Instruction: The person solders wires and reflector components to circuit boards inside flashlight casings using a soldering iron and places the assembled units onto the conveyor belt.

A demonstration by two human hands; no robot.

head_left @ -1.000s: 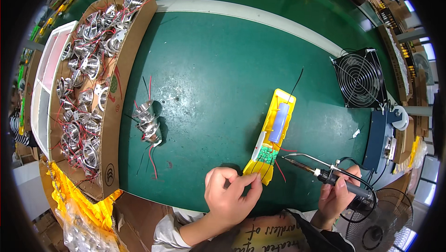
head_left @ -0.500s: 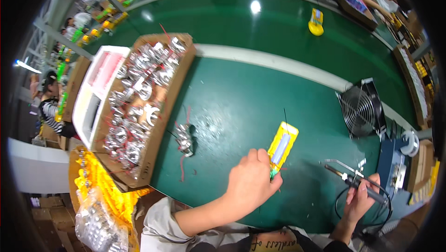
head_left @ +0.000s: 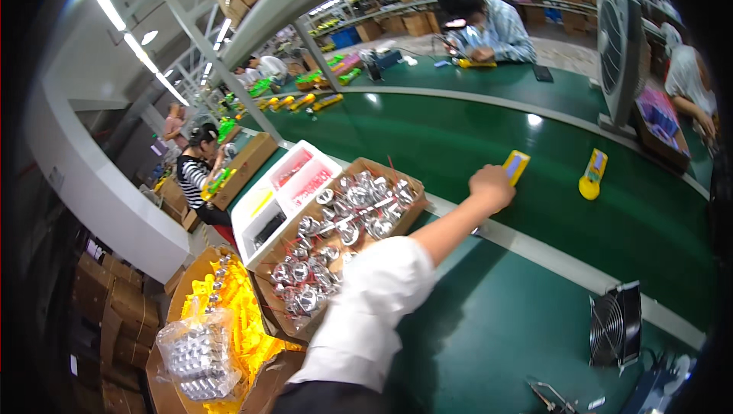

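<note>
My left hand (head_left: 492, 189) reaches far out over the dark green belt (head_left: 561, 219). Its fingers are closed on a yellow flashlight casing (head_left: 517, 167), which shows a pale violet battery cell in its open side. To the right lies another yellow flashlight casing (head_left: 592, 176) on the belt, apart from my hand. My right hand is out of view. Only the front of a soldering iron (head_left: 551, 397), with a thin bent metal tube beside it, shows at the lower edge.
A carton of silvery reflectors with red wires (head_left: 336, 250) stands left of my arm, beside a white foam box (head_left: 252, 219). Below are yellow parts (head_left: 256, 349) and a bagged silvery tray (head_left: 200, 360). A black fan (head_left: 615, 326) stands right. Co-workers (head_left: 492, 28) sit across the belt.
My left hand has carried the yellow casing from the green table out to the belt. The view has tilted up and swung left, and my right hand has left it.
</note>
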